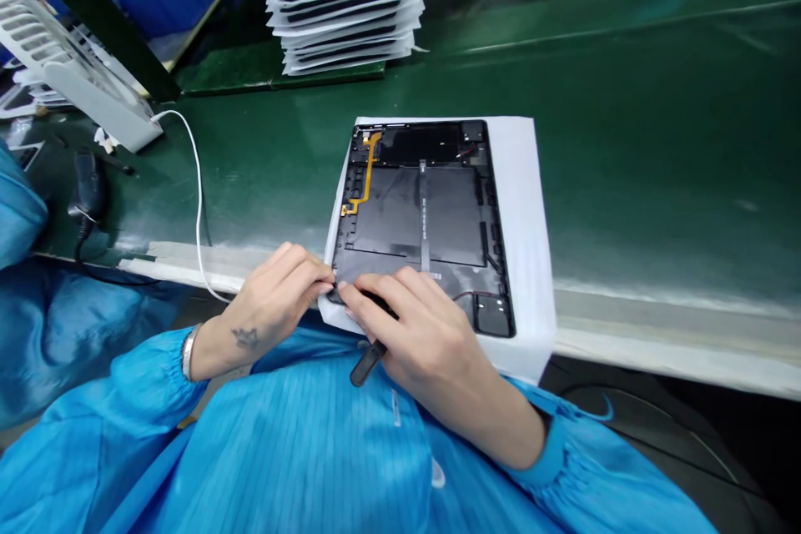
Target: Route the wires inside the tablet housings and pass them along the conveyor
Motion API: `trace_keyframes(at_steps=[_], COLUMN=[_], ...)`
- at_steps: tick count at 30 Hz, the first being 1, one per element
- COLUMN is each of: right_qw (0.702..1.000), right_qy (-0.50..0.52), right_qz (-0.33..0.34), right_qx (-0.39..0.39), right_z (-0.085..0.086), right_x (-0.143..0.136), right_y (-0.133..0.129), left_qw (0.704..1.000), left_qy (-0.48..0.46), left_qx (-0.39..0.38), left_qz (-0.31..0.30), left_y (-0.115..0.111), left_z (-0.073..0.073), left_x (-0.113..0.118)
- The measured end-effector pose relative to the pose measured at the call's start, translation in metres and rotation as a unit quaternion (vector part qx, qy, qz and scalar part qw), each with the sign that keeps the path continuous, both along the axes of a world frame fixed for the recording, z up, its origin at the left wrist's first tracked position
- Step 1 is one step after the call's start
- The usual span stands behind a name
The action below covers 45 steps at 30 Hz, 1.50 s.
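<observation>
An opened tablet housing (406, 217), black with an orange flex cable (369, 171) along its left side, lies on a white foam sheet (522, 225). My left hand (275, 292) is at the housing's near left corner, thumb and fingers pressed together at the edge; whatever is between the fingertips is too small to make out. My right hand (425, 329) reaches over the near edge, its fingertips close to the left ones. A slim black tool with a flat rounded end (368, 363) is held in its curled fingers; the tool's other end is hidden.
At the back stands a tall stack of white sheets with dark panels (350, 8). A white device (93, 92) with a white cable (198, 192) is on the left, near a black corded object (89, 183). Another person's blue sleeve (18, 209) shows at far left. The green bench (657, 158) extends right.
</observation>
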State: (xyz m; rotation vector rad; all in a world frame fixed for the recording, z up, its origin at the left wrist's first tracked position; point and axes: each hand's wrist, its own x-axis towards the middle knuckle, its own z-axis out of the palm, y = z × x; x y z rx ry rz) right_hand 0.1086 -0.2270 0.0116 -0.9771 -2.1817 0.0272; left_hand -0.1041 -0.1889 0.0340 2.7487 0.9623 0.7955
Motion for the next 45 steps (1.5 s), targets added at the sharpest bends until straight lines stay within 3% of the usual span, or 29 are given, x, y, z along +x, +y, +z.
trace_keyframes(at_steps=[10, 17, 22, 29, 32, 35, 41, 45], right_qw=[0.998, 0.996, 0.994, 0.998, 0.997, 0.990, 0.991, 0.994], right_qy=[-0.058, -0.075, -0.093, -0.045, -0.082, -0.130, -0.133, -0.105], right_qz=[0.000, -0.006, -0.004, 0.027, -0.013, -0.048, -0.023, -0.017], right_qx=[0.014, 0.042, 0.058, -0.037, -0.005, 0.026, -0.016, 0.014], right_z=[0.000, -0.001, -0.002, 0.021, 0.033, 0.037, 0.024, 0.016], right_x=[-0.003, -0.003, -0.004, 0.014, 0.024, 0.024, 0.012, 0.007], right_y=[0.001, 0.002, 0.001, 0.004, 0.007, 0.006, 0.000, 0.001], left_qw=[0.997, 0.998, 0.993, 0.980, 0.982, 0.995, 0.999, 0.999], left_qy=[0.063, 0.022, 0.058, 0.135, 0.135, 0.064, 0.025, 0.033], left_qx=[0.032, 0.065, 0.091, 0.128, 0.113, 0.070, -0.023, -0.013], left_qz=[-0.022, -0.004, -0.044, -0.064, -0.061, -0.030, -0.020, -0.016], left_y=[0.001, -0.005, -0.011, -0.017, -0.015, -0.008, 0.004, 0.004], left_z=[-0.001, -0.002, -0.006, 0.008, 0.008, 0.000, -0.017, -0.020], left_x=[-0.005, -0.012, -0.021, -0.015, -0.014, -0.014, -0.007, -0.004])
